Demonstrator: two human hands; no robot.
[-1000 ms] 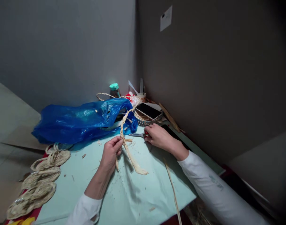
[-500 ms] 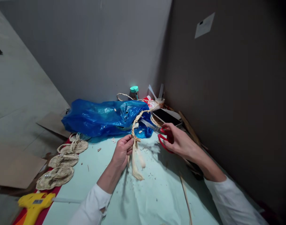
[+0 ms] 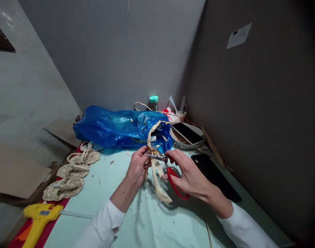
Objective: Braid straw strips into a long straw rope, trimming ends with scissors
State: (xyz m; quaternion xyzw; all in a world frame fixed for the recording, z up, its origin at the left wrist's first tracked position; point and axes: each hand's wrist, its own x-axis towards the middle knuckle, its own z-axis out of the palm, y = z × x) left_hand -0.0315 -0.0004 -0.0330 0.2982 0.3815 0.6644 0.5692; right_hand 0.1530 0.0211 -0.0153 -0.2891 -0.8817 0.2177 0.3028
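Two hands, left pinching one braid, right gripping one red-handled pair of scissors.

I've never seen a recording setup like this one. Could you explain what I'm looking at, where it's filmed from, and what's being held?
There is no robot here: these are a person's bare hands. Every picture comes from one camera worn on the head, looking forward and down.

The left hand pinches a pale fibre braid near its loose strands. The right hand holds red-handled scissors, their blades at the braid beside the left fingers.

On the pale green sheet lie a blue plastic bag and a flat black object. Woven pieces and a yellow glue gun line the left side; a phone and a teal-lidded jar are farther back.
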